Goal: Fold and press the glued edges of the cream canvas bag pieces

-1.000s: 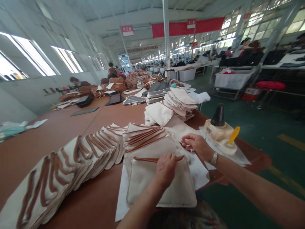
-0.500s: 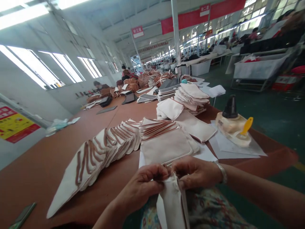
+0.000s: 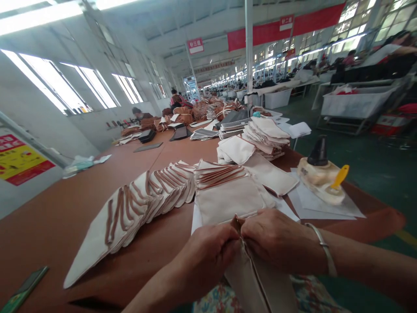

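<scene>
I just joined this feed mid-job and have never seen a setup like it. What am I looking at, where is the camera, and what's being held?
There is no machine here, just a person's two bare hands. Every picture comes from one camera worn on that person's head, looking forward and down. The left hand and right hand are close together, gripping the top end of a pale piece with brown trim, above the lap. On the brown table, a fanned row of pale pieces lies to the left, and an overlapping stack lies straight ahead. To the right, a black cone and a yellow-handled tool rest on a stained pale container.
</scene>
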A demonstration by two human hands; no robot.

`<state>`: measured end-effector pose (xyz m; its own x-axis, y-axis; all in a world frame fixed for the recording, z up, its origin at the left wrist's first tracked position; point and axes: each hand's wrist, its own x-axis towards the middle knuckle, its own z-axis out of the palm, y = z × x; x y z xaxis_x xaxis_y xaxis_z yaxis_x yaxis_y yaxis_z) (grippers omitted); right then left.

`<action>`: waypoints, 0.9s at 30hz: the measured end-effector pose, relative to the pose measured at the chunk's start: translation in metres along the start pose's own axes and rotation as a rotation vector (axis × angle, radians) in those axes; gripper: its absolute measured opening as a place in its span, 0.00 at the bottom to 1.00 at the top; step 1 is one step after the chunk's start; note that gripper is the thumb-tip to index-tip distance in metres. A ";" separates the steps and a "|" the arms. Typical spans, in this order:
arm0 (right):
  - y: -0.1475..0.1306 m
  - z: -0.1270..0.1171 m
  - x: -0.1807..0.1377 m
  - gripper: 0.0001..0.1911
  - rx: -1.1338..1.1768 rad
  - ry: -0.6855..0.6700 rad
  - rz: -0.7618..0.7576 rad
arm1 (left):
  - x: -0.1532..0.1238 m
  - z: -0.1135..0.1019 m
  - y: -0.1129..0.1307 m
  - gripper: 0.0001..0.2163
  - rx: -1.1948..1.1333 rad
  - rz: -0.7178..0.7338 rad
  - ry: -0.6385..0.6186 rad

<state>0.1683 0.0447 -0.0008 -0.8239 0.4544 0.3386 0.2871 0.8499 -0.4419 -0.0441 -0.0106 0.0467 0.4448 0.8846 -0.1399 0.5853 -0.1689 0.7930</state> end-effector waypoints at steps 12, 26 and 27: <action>0.003 -0.025 0.004 0.06 0.603 -0.093 0.199 | 0.014 0.008 -0.018 0.17 -0.640 -0.058 -0.058; 0.013 -0.010 -0.004 0.12 0.841 -0.012 0.353 | 0.028 0.016 -0.023 0.20 -0.826 -0.195 -0.094; 0.012 -0.011 -0.003 0.14 0.848 -0.002 0.350 | 0.028 0.015 -0.022 0.20 -0.806 -0.198 -0.092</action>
<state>0.1797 0.0563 0.0024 -0.7586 0.6479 0.0689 0.0667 0.1824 -0.9810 -0.0340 0.0118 0.0166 0.4589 0.8203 -0.3415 0.0101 0.3795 0.9251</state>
